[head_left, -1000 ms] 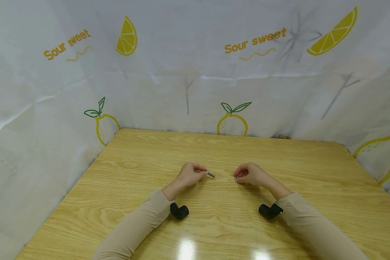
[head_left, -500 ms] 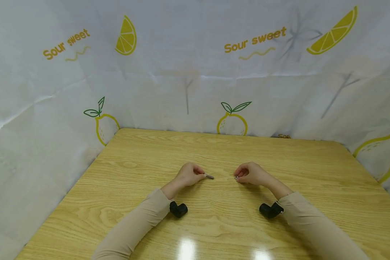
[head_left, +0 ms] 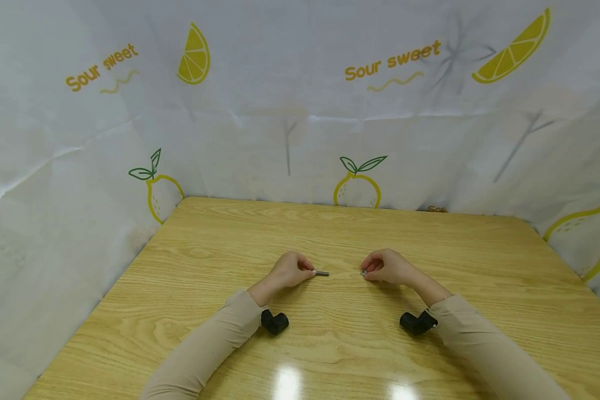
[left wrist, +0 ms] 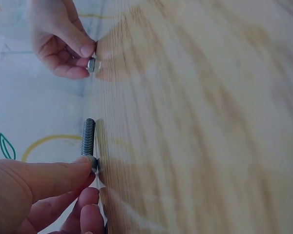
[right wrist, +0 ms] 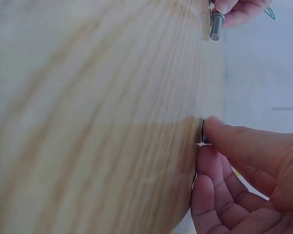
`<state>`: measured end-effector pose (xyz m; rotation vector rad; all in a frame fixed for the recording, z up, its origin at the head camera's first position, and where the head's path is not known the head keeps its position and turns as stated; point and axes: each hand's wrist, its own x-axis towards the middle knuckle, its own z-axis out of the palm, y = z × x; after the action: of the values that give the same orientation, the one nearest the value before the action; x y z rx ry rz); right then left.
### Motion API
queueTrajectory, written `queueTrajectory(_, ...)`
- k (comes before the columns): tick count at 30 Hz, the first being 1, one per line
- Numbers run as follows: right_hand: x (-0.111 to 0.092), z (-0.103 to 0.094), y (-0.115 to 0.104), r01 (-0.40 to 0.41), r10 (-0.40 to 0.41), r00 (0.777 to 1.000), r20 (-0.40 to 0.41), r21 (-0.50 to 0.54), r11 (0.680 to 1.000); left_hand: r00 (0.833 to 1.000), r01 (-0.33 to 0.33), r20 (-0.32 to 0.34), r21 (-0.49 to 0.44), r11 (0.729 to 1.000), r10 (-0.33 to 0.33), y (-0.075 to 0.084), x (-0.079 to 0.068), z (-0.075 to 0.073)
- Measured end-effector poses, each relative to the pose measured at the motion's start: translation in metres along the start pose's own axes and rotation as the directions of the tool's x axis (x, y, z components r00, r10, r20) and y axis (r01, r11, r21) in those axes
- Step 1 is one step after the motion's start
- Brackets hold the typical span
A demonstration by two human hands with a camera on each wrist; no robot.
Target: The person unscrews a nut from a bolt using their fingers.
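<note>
My left hand (head_left: 289, 270) pinches a threaded metal bolt (head_left: 322, 273) by its head between thumb and finger. In the left wrist view the bare thread of the bolt (left wrist: 88, 136) sticks out past the thumb tip, pointing toward the other hand. Opposite it, my right hand (head_left: 387, 268) pinches a small metal nut (head_left: 363, 273) at its fingertips, just over the table. The nut (left wrist: 91, 65) shows edge-on in the left wrist view and is mostly covered by the thumb in the right wrist view. A gap separates bolt and nut.
Both hands are low over a wood-grain table (head_left: 340, 233). A white cloth (head_left: 260, 144) printed with lemons hangs behind and at the sides. Black wrist mounts (head_left: 275, 322) sit at both beige sleeves (head_left: 210, 344).
The bolt has turned in my left fingers, from slanting down to the right to lying nearly level toward the nut. My right hand has barely moved.
</note>
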<state>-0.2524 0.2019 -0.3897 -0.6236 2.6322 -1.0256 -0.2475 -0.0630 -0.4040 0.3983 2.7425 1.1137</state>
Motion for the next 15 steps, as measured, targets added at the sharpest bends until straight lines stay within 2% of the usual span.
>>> queueTrajectory(15, -0.0004, -0.0022, 0.0013, 0.008, -0.008, 1.000, -0.014, -0.006, 1.000, 1.000, 0.012, 0.028, -0.038, 0.999, -0.011, 0.0011, -0.0014, -0.0025)
